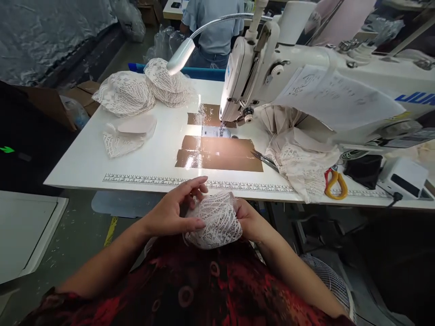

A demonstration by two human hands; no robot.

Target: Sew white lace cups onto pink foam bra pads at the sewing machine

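A white lace bra cup (214,222) is held in front of my body, below the table's front edge, with its rounded side facing me. My right hand (249,221) grips its right edge, and some of those fingers are hidden behind the lace. At its left is my left hand (180,206), fingers apart and slightly curled, with the thumb lying over the lace. Stacked lace cups (125,93) rest at the table's back left, beside a second stack (166,83). Closer to me lie a smooth pale cup pad (137,124) and a loose lace piece (122,142).
A sewing machine (306,72) with a lit lamp (181,56) stands over the table (78,154). Brown tape (220,154) surrounds the needle area. Metal snips (267,160), beige lace fabric (299,163) and yellow-handled scissors (335,183) lie right. A person (214,27) is behind.
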